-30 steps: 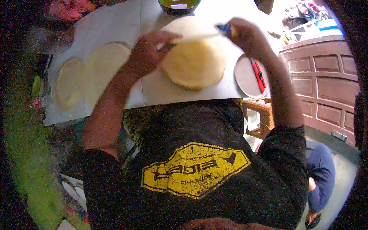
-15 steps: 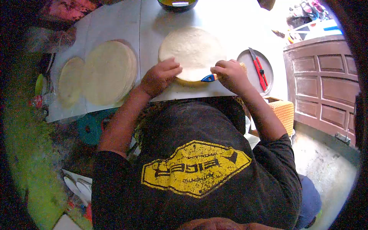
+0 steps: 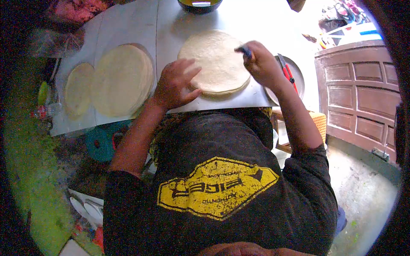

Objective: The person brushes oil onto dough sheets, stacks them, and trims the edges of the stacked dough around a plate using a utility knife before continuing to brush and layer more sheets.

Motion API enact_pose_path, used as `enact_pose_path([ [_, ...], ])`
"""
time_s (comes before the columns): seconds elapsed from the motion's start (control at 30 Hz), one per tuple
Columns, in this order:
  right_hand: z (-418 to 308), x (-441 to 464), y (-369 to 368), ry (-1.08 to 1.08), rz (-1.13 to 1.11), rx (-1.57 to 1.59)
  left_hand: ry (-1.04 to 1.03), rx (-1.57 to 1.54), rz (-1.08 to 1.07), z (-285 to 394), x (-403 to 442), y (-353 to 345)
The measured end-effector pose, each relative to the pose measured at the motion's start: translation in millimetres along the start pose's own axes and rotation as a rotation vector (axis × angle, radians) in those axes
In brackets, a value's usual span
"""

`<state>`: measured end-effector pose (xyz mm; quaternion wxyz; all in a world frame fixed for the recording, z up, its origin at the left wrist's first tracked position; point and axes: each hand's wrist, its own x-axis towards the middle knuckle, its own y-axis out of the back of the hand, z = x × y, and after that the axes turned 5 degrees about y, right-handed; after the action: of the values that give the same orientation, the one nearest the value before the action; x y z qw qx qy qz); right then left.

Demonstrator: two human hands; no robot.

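Observation:
In front of me on the white table lies a stack of thin, round dough sheets. My left hand has its fingers spread at the stack's left edge and holds nothing. Over the stack's right side, my right hand is closed around a small brush. Its blue handle end sticks out to the left; the rest is hidden in the hand. Right of the stack, a red utility knife lies on a round grey plate, partly covered by my right forearm.
Further left are a taller pile of round sheets and a smaller one. A dark bowl stands at the table's far side. Below right of the table is an orange woven box, and beyond it a brown panelled door.
My right hand has lifted with the brush, up and away from the stack's front edge. My left hand's fingers have spread apart at the left edge.

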<state>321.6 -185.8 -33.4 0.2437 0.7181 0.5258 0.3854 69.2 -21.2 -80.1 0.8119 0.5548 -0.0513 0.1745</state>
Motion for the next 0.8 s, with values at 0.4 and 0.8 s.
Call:
enact_pose_path([
  [0.4,-33.1,65.7,-21.6,-0.403,-0.124,-0.408,0.064,0.263,-0.197,6.6,-5.3,-21.4],
  [0.8,-29.5,36.0,-44.1,0.025,0.052,-0.309,0.122,-0.011,0.051,21.9,-110.4,54.5],
])
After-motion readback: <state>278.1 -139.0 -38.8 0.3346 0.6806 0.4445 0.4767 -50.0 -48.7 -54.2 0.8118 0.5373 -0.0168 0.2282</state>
